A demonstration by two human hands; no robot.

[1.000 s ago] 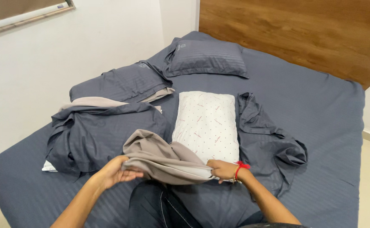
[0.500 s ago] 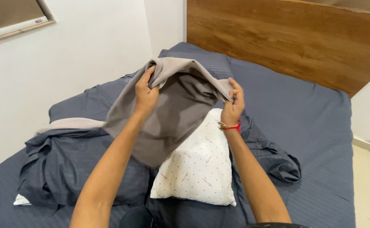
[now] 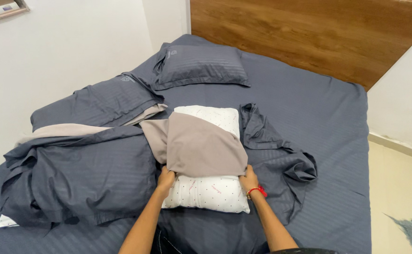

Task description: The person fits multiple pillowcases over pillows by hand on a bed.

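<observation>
Item: grey pillowcase [image 3: 194, 143], draped across white pillow [image 3: 206, 190]. I see left hand [image 3: 165, 179] and right hand [image 3: 248, 179] pinching its near hem corners; pillow's length runs away from me.

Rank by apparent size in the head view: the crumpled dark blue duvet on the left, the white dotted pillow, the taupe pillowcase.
1. Crumpled dark blue duvet, clearly largest.
2. White dotted pillow and taupe pillowcase: unsure, the case hides much of the pillow.

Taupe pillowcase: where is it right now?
Head view, centre: the taupe pillowcase lies over the white pillow, its near edge gripped by left hand and right hand.
</observation>
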